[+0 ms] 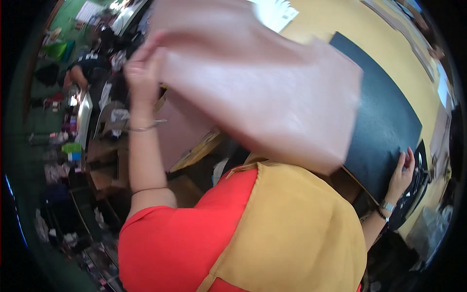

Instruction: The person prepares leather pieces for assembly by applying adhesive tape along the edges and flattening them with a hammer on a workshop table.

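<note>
My left hand is raised at the left, fingers closed on the edge of a large, glossy brown sheet, which hangs loosely across the upper middle and is blurred by motion. Beneath it lies a black board on a pale yellow table. My right hand is at the board's lower right, touching it with slightly bent fingers held apart. Another muted brown sheet shows under my left hand, partly covered by the raised one.
White papers lie at the table's top, a long strip toward the upper right. At far left another person works at a cluttered bench with a green bag. A crumpled plastic bag sits at lower right.
</note>
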Demonstrator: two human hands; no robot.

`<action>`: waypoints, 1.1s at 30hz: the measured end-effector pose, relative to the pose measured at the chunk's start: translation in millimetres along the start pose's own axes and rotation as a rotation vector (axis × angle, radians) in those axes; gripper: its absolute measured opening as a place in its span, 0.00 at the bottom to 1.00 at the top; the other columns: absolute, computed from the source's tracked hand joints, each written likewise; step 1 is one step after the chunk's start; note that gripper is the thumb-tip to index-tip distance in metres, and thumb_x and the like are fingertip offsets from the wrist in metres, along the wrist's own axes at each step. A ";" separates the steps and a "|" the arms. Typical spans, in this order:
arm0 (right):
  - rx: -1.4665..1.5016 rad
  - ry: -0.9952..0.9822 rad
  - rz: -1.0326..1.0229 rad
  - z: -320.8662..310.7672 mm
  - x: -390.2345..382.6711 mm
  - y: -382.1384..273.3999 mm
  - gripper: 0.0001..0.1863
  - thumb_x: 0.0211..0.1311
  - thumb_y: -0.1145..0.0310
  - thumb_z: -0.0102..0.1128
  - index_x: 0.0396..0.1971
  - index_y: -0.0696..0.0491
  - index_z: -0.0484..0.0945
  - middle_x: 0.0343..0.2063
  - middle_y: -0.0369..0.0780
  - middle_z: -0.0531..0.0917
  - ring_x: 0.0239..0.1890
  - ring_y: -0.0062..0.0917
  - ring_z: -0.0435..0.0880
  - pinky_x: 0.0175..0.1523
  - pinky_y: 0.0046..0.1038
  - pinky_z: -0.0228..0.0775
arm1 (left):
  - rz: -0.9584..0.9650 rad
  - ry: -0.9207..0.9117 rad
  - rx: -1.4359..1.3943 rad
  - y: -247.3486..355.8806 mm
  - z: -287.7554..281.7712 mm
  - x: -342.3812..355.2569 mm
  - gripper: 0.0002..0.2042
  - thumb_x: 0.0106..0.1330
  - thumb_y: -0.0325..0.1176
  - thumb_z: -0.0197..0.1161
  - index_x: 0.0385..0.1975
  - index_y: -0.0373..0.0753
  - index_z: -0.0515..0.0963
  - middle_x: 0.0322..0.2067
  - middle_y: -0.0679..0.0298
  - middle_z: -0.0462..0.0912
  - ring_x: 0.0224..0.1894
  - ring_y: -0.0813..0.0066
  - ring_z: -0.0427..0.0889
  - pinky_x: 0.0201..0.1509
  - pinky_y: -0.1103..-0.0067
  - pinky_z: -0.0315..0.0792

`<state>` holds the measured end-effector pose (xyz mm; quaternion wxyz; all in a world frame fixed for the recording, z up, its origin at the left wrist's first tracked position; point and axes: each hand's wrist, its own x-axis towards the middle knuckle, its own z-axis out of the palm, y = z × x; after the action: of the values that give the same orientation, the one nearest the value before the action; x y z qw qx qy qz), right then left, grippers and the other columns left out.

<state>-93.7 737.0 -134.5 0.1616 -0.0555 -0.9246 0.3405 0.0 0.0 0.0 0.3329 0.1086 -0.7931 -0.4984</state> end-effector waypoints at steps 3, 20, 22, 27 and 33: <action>0.021 -0.015 -0.008 18.5 -16.9 0.2 0.20 0.77 0.61 0.63 0.62 0.55 0.79 0.48 0.38 0.85 0.47 0.21 0.81 0.57 0.25 0.72 | -0.198 0.125 -0.013 6.5 -91.7 -1.3 0.22 0.73 0.23 0.59 0.68 0.31 0.74 0.67 0.55 0.76 0.66 0.67 0.78 0.72 0.72 0.70; -0.165 -0.017 -0.094 24.8 -11.5 -19.5 0.19 0.76 0.63 0.64 0.59 0.57 0.81 0.47 0.39 0.85 0.44 0.22 0.81 0.52 0.27 0.75 | -1.256 -0.422 1.209 -284.5 -160.2 -248.0 0.59 0.55 0.82 0.55 0.83 0.57 0.41 0.83 0.52 0.31 0.84 0.46 0.31 0.80 0.40 0.34; -0.154 -0.023 -0.102 25.4 -11.5 -16.6 0.19 0.76 0.63 0.64 0.59 0.57 0.81 0.46 0.40 0.85 0.44 0.23 0.81 0.52 0.27 0.75 | -1.315 -0.447 1.122 -302.9 -127.2 -256.5 0.59 0.56 0.83 0.53 0.83 0.59 0.39 0.83 0.52 0.30 0.83 0.44 0.31 0.80 0.41 0.34; -0.260 -0.028 -0.123 24.0 -14.0 -13.6 0.18 0.76 0.62 0.63 0.57 0.57 0.81 0.47 0.42 0.86 0.43 0.26 0.83 0.52 0.29 0.76 | -1.495 -0.110 1.097 -322.8 -106.6 -252.8 0.60 0.56 0.85 0.47 0.82 0.60 0.30 0.82 0.49 0.26 0.83 0.40 0.30 0.82 0.47 0.33; -0.315 -0.042 -0.128 21.5 -11.2 -14.1 0.19 0.76 0.61 0.61 0.57 0.58 0.81 0.48 0.43 0.87 0.43 0.28 0.84 0.51 0.30 0.77 | -1.559 -0.033 1.040 -331.7 -102.9 -239.2 0.60 0.56 0.85 0.47 0.82 0.59 0.31 0.82 0.47 0.26 0.82 0.34 0.29 0.82 0.48 0.33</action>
<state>-90.4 710.7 -143.7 0.1529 -0.0142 -0.9714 0.1812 193.1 -112.3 -357.7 -0.1967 0.7378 -0.6243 -0.1650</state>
